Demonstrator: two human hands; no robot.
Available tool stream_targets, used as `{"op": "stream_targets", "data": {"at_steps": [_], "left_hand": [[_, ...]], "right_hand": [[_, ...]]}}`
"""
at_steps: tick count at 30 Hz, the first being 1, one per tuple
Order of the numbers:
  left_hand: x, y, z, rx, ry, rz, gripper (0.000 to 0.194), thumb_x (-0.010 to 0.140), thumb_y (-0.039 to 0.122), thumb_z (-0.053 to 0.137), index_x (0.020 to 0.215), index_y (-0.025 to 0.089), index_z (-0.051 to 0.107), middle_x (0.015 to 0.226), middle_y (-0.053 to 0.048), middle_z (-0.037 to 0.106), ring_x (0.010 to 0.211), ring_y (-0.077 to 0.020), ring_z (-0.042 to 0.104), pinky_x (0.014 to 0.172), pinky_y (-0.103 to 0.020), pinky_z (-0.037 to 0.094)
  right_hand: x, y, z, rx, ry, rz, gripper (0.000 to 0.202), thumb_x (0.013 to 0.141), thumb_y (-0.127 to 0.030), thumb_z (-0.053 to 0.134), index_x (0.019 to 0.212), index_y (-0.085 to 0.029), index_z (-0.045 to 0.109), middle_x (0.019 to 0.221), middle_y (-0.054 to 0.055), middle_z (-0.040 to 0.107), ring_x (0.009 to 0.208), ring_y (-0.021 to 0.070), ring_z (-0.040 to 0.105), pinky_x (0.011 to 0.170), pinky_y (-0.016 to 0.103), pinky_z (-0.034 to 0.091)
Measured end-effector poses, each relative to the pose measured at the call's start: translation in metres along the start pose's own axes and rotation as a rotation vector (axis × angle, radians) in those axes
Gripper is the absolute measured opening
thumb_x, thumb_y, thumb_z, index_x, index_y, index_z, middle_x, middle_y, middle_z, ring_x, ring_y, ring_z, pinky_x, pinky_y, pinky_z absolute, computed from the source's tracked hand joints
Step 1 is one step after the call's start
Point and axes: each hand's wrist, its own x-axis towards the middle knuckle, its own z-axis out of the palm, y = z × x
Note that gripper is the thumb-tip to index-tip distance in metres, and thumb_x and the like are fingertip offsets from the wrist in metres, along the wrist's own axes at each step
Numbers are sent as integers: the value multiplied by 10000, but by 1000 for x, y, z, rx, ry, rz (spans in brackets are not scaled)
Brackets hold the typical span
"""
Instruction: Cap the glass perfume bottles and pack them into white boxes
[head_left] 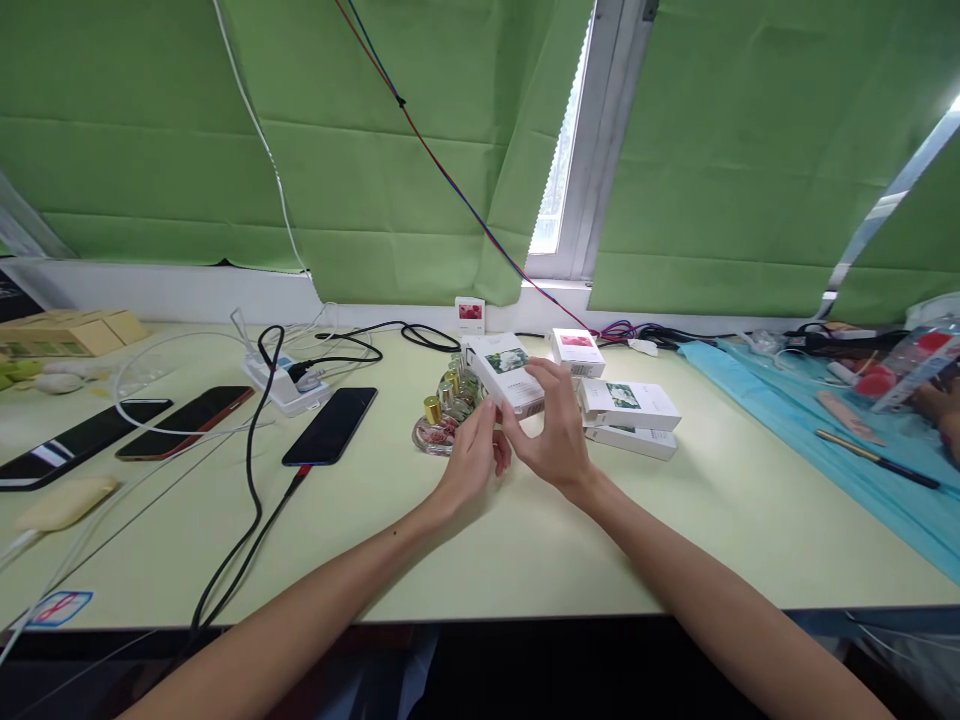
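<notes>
A white box with a green and white flower picture [504, 362] is tilted up above the table between my hands. My right hand [553, 430] grips it from the right, with fingers on its top face and the thumb at its near edge. My left hand [471, 452] is closed at the near left corner of the same box, fingertips pinched against it. Just behind and left of my left hand stand several small glass bottles with gold caps [433, 408], partly hidden by the box. To the right lie two stacked white boxes [631, 402] with a similar picture.
White boxes with pink pictures [576, 350] [470, 314] stand farther back. On the left are a phone on a black cable [330, 427], more phones [184, 424] and a white power strip [289, 385]. At right, a blue sheet [795, 420] carries a pen [876, 460] beside another person's hand [941, 405].
</notes>
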Motion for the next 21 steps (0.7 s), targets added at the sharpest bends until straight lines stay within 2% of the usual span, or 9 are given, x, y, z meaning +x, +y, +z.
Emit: {"op": "stream_targets", "data": {"at_steps": [3,8,12,16,21], "left_hand": [[2,5,-1,-47,4,19,503,998,668,370,855,211,526,688,4,565,529,-116,517,462,-259,441],[4,12,-6,-33,16,22,549,973,705,385,799,204,527,632,3,497,481,-111,475,430,-264,442],[3,17,-5,-50,37,42,464,948,669,490,966,211,562,654,19,525,491,-111,479,414,-246,439],[3,19,-3,-1,82,57,452,897,590,637,1139,216,559,733,30,560,480,-93,483,378,-221,421],[5,17,-3,21,136,43,433,911,554,631,1151,200,565,886,-20,647,484,-90,521,385,-229,445]], "right_hand": [[-6,-5,3,9,28,-27,577,943,-329,531,1470,-246,309,1433,185,469,1384,319,462,1070,536,488],[-10,-10,10,59,73,-5,682,901,-329,627,1466,-308,246,1452,165,402,1389,321,450,1057,572,499],[-10,-10,13,199,151,-39,744,831,-248,696,1446,-318,284,1446,145,374,1388,325,433,1061,596,496],[-10,-9,16,277,123,3,773,801,-165,678,1453,-330,297,1466,134,359,1414,314,399,1069,585,505],[-9,-4,16,366,51,13,809,784,-174,679,1477,-300,282,1481,148,354,1457,312,343,1088,566,504]]}}
